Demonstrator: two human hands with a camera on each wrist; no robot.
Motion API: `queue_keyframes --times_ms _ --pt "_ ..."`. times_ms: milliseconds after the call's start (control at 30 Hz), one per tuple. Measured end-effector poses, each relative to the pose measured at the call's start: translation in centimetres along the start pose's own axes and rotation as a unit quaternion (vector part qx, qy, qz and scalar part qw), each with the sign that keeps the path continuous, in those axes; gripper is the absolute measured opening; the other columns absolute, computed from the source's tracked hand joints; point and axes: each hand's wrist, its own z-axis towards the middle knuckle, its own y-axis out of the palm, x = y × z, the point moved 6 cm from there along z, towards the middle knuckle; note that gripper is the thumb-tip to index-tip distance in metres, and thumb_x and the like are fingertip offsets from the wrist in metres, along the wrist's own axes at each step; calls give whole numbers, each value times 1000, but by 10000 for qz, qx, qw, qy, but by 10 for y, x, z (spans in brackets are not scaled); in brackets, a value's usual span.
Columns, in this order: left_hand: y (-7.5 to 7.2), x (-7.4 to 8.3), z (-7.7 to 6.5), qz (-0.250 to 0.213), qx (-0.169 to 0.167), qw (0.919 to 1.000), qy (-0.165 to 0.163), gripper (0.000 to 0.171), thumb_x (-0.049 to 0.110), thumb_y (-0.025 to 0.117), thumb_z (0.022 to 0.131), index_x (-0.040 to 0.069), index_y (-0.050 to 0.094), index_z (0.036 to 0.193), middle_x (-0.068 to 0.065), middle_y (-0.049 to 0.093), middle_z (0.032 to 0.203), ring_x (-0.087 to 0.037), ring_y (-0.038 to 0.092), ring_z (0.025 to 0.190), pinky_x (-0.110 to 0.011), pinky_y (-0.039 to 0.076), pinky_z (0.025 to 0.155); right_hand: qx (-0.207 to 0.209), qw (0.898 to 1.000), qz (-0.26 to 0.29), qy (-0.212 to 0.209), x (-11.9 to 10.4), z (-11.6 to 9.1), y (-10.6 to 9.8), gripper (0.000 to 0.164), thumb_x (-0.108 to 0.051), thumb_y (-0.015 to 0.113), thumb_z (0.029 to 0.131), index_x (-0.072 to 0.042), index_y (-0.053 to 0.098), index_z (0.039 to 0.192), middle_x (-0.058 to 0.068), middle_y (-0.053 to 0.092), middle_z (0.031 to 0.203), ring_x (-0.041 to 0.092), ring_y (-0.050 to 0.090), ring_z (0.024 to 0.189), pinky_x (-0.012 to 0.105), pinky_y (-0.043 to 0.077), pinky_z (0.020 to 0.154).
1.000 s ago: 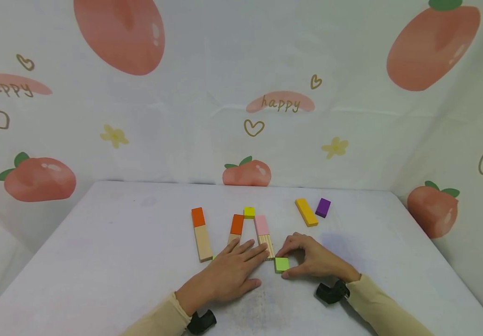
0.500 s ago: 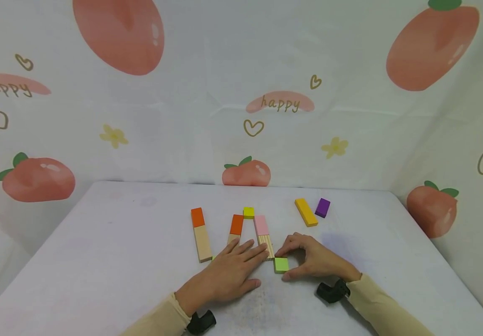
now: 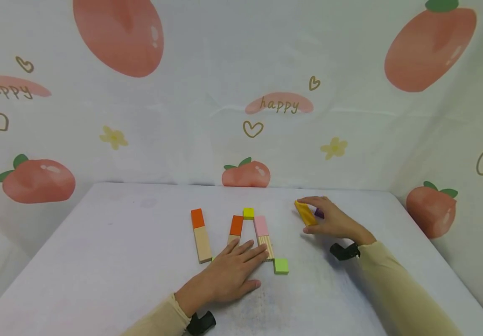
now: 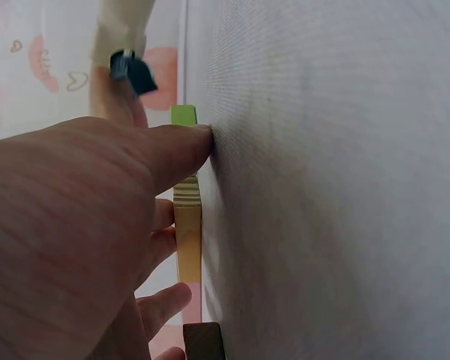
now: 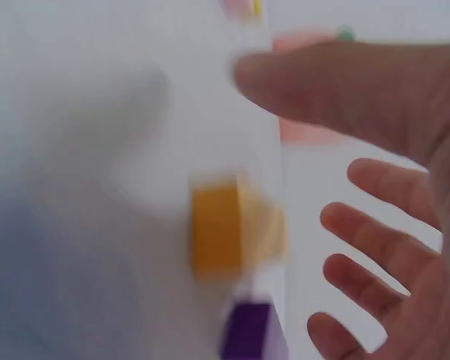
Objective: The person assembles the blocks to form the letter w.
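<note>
In the head view my left hand (image 3: 228,275) rests with spread fingers over the lower part of a block arrangement. Its fingertips lie at a beige block under an orange-red block (image 3: 236,225) and at a striped wooden block (image 3: 269,247) below a pink block (image 3: 261,225). A green block (image 3: 281,266) stands at the striped block's lower end. My right hand (image 3: 335,221) hovers around a long amber-yellow block (image 3: 305,213), thumb and fingers apart on either side. The right wrist view shows a gap between thumb and that block. Behind the fingers, a purple block (image 3: 319,213) is partly hidden.
On the left, another orange-red block (image 3: 197,218) tops a long beige block (image 3: 202,244). A small yellow block (image 3: 248,213) sits between the tops of the two middle columns. A white printed cloth (image 3: 182,116) hangs behind the white table (image 3: 119,261).
My right hand has left the green block and moved up and right to the amber-yellow block. The green block stays by the striped block. My left hand keeps its place.
</note>
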Motion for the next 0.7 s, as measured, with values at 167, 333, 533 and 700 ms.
queue_keyframes --times_ms 167,333,533,700 --pt "2 -1 0 0 40 10000 19 67 49 53 104 23 31 161 9 25 166 -22 20 154 -50 16 123 -648 9968 -320 330 20 12 -5 97 -29 90 76 -2 39 153 24 39 156 50 21 146 77 16 106" --pt "2 0 0 -19 85 10000 46 67 50 52 104 23 31 161 9 25 166 -22 20 154 -50 15 123 -895 9943 -361 442 28 15 -3 92 -31 88 78 1 42 151 26 38 156 51 14 148 77 14 104" --pt "0 0 -1 -3 142 9999 33 67 50 53 103 23 32 161 8 26 166 -23 20 154 -51 16 123 -146 9970 -447 618 25 13 -6 91 -35 91 73 0 51 147 27 43 149 49 34 137 69 26 105" --pt "-1 -1 -1 -3 160 9999 6 67 50 54 103 23 33 161 8 26 166 -23 19 154 -52 16 123 457 9962 278 693 14 4 0 86 -33 91 76 -1 52 146 19 50 137 37 50 119 59 42 102"
